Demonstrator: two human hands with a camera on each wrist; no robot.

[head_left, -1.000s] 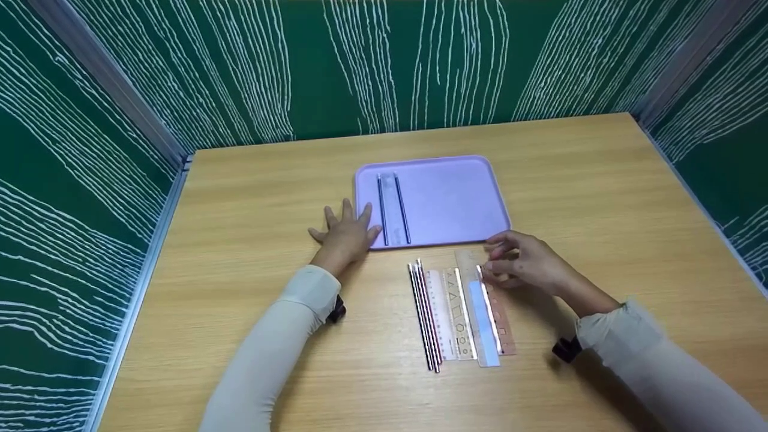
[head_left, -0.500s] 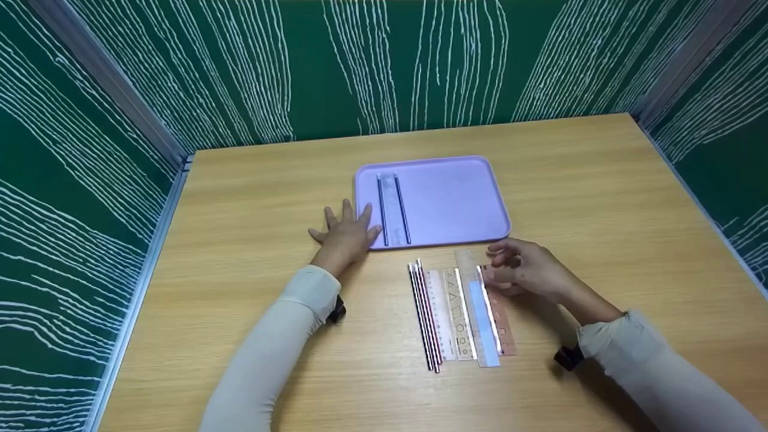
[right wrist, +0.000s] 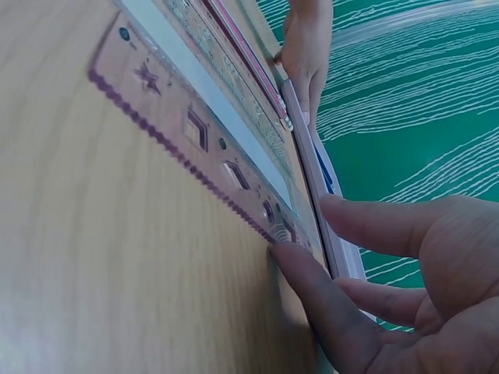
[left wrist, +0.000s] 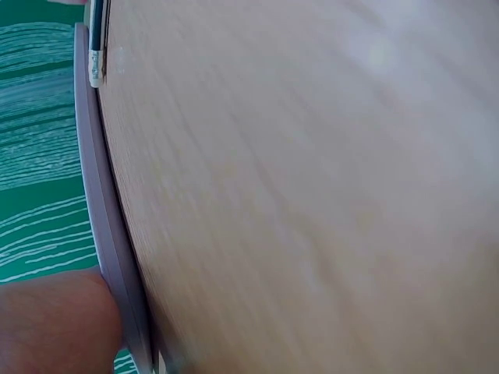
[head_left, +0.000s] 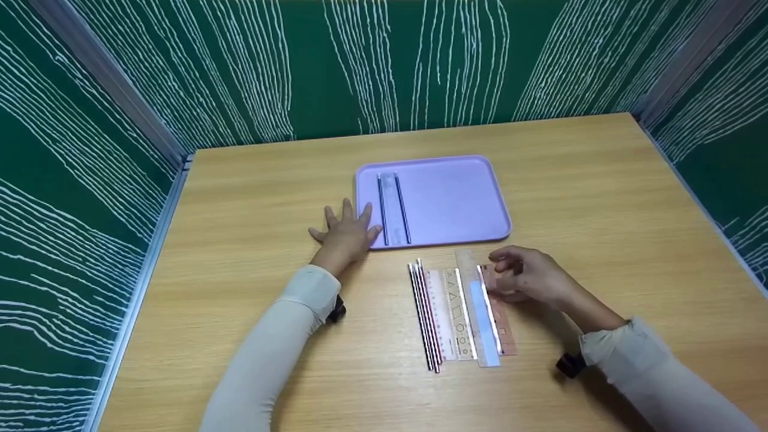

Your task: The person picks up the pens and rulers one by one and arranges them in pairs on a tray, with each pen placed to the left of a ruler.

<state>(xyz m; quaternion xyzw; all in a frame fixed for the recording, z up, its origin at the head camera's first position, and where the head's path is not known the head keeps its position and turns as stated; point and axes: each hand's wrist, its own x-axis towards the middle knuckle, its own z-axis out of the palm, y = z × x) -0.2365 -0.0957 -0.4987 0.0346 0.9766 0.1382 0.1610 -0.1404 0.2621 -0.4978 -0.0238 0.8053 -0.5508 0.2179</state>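
Observation:
My left hand (head_left: 345, 237) lies with spread fingers at the front left corner of a purple tray (head_left: 459, 201), the thumb over its rim. On the tray, a clear ruler (head_left: 393, 207) lies between two dark pencils (head_left: 403, 210). My right hand (head_left: 534, 276) is over the far end of a pinkish stencil ruler (head_left: 507, 339) on the table. In the right wrist view, the thumb (right wrist: 300, 273) meets that ruler's scalloped edge, while the other fingers bend loosely, apart from it. Left of it lies a clear ruler with a blue strip (head_left: 485, 324).
Farther left in the same row are a stencil ruler with shapes (head_left: 457, 315), a pale ruler (head_left: 441, 312) and several pencils (head_left: 423, 318). Green panels with white lines (head_left: 336, 66) border the wooden table (head_left: 252, 198) at the back and sides.
My right hand has drawn slightly toward the near side, from the tray's front right corner down along the pinkish ruler's end. The left hand, tray and rulers have stayed in place.

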